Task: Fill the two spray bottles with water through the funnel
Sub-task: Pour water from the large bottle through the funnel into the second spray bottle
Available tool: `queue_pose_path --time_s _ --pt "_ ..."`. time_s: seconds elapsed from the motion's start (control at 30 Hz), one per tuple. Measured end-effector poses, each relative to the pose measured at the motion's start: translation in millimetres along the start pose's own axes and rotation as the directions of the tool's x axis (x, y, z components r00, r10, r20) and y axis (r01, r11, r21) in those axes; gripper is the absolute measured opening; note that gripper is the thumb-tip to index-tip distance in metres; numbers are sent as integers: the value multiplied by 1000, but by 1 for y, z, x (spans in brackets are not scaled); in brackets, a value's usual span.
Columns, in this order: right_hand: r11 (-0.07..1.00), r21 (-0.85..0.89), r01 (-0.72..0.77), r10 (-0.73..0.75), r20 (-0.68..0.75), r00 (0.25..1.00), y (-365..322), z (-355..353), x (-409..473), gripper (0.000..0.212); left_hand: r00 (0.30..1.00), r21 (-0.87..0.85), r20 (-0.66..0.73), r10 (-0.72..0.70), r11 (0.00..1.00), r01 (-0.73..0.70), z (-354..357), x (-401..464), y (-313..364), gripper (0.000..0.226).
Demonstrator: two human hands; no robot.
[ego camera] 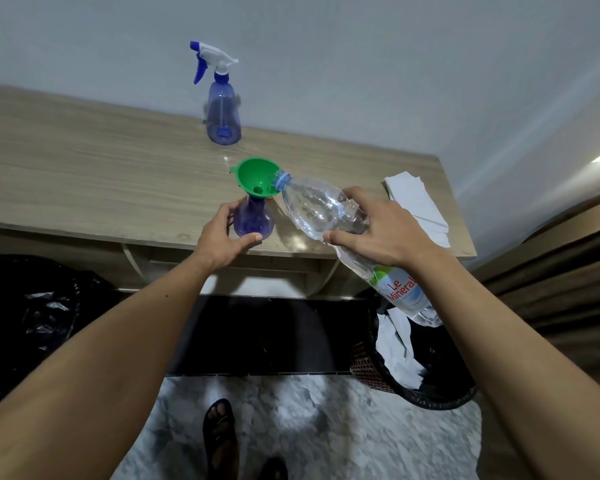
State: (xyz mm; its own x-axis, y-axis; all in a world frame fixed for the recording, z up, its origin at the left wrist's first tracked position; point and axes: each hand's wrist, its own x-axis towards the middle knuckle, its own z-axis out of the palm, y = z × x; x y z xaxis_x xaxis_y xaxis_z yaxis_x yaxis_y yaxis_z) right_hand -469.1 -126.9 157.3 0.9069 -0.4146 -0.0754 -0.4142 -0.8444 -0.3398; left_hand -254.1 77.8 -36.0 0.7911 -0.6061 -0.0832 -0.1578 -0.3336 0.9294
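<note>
Head view: desk (84,161) against wall, both arms in.
Left hand (222,237): fingers curled round open spray bottle (253,220), near front edge of desk.
Funnel (257,178): green, seated in that bottle's neck.
Right hand (381,230): fingers clamped on water bottle (326,209), tilted, mouth at funnel rim.
Label: "Le Minerale", red letters.
Second spray bottle (222,109): upright at back, trigger head on.
Tissues (416,202): right end of desk.
Bin (413,368): floor, below right.

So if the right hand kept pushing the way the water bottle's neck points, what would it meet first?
Probably the green funnel: the water bottle in the right hand already has its mouth at the funnel's rim.
</note>
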Motion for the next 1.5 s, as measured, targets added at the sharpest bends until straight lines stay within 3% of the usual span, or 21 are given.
queue_pose_path --time_s 0.9,1.07,1.5 --pt "1000 -15 -9 9 -1 1000 -5 -10 -2 65 1000 -24 -8 15 1000 -15 1 -4 1 88" --pt "1000 18 5 -5 -22 1000 0 -2 -2 72 1000 -33 -6 17 999 -17 1 -4 1 89" --pt "914 405 15 103 -268 958 0 34 -3 72 1000 -46 -18 23 999 -24 3 -3 -1 87"
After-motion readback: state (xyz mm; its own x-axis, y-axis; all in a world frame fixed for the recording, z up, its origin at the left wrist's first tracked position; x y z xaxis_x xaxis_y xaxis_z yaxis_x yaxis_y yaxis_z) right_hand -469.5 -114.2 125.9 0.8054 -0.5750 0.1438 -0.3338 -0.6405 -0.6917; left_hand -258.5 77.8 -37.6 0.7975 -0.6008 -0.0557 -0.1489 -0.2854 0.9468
